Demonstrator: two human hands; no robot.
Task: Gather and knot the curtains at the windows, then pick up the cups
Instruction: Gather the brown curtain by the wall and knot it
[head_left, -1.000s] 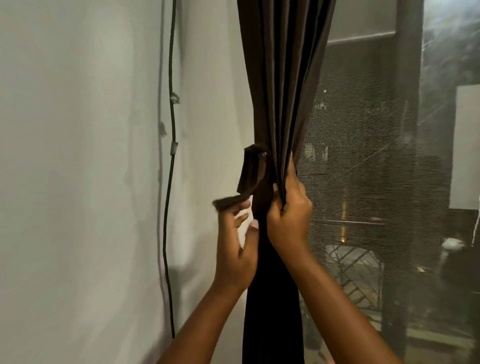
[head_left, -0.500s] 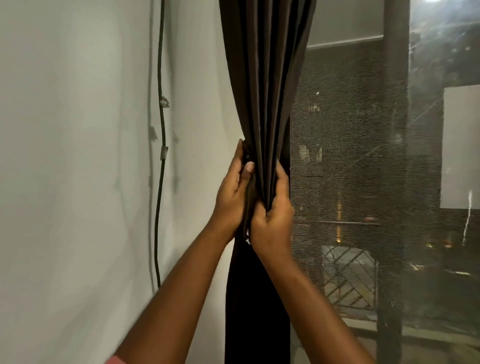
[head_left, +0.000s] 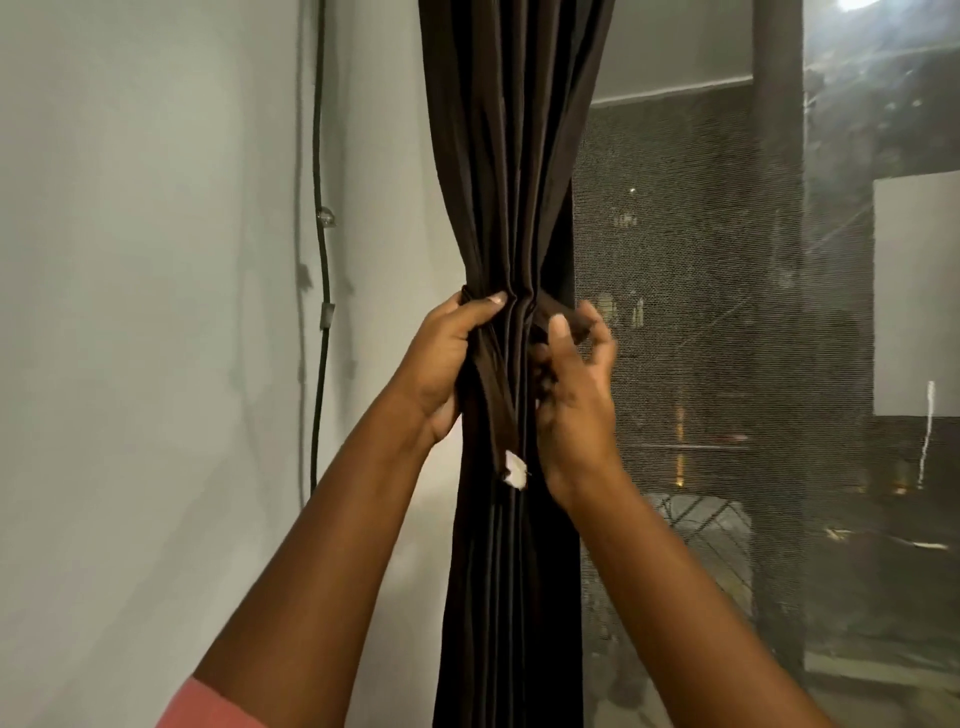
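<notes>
Nearest the camera, a pink sleeve (head_left: 208, 704) shows at the bottom edge on the left arm, and both bare forearms rise toward the middle of the view. They meet at a dark brown curtain (head_left: 511, 156), which hangs in tight vertical pleats from the top edge to the bottom edge and is pinched into a narrow waist at hand height.

The left hand (head_left: 447, 364) sits on the curtain's left side, right at that waist. Its grip is closed on the fabric: the fingers wrap behind the bundle and the thumb lies across the front folds. A narrow brown tie strap (head_left: 496, 400) runs from under this hand diagonally down across the pleats, ending in a small white tag (head_left: 514, 470) between the two wrists.

The right hand (head_left: 574, 384) is on the curtain's right side, just beside the left, with only the gathered pleats between them. Its fingers are curled around a fold of dark fabric at the right edge of the waist, thumb up, the outer fingers loosely spread.

To the left there is open room beside the curtain, backed by a plain pale wall (head_left: 156, 312), down which a dark cable (head_left: 322, 260) runs, held by a small clip. To the right, just behind the curtain's edge, a mesh window screen (head_left: 701, 312) fills the view, with a dark upright frame post (head_left: 779, 208) and dim lights beyond it.
</notes>
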